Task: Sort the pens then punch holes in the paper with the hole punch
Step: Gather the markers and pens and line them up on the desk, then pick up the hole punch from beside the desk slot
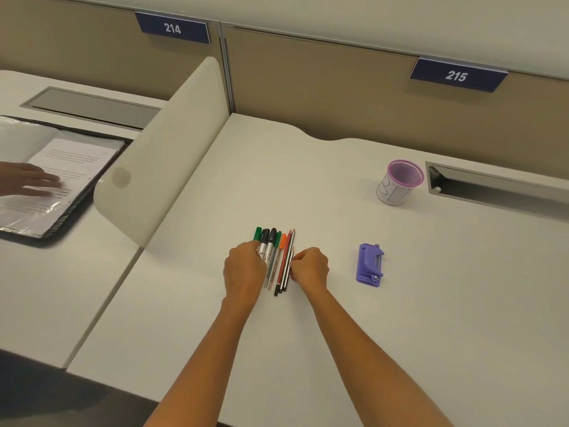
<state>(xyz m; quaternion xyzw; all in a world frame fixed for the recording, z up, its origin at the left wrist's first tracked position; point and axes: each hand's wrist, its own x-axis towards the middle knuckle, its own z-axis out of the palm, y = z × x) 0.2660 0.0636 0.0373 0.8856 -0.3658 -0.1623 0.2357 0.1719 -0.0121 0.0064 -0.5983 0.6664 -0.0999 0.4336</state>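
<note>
The pens (278,260) lie in a tight row between my hands on the white tabletop (308,186). From my left hand's side I see a green-capped marker, two black-capped markers with silvery barrels, a thin green-capped pen and an orange-capped one. Next to those are a few slim pencils, one of them red. Their long axes run away from me, leaning slightly toward my right hand's side at the far end. Caps and sharpened tips point away, and the butts point back at me.

My left hand (244,269) is curled over its side of the row, fingers wrapped round the marker barrels. My right hand (311,268) has its fingers tucked in, tips against the outermost pencil. I cannot tell whether it pinches that pencil or only touches it.

Out past my right hand, apart from it, a purple hole punch (370,264) lies flat. Farther off beyond that hand stands a purple-rimmed mesh cup (400,182), upright and wrapped in white paper with scrawled letters, beside a recessed cable slot (498,186).

Beyond my left hand a rounded cream divider (160,149) stands between me and the next desk. There another person's hand (26,180) lies flat on printed pages (77,158) in an open folder.
</note>
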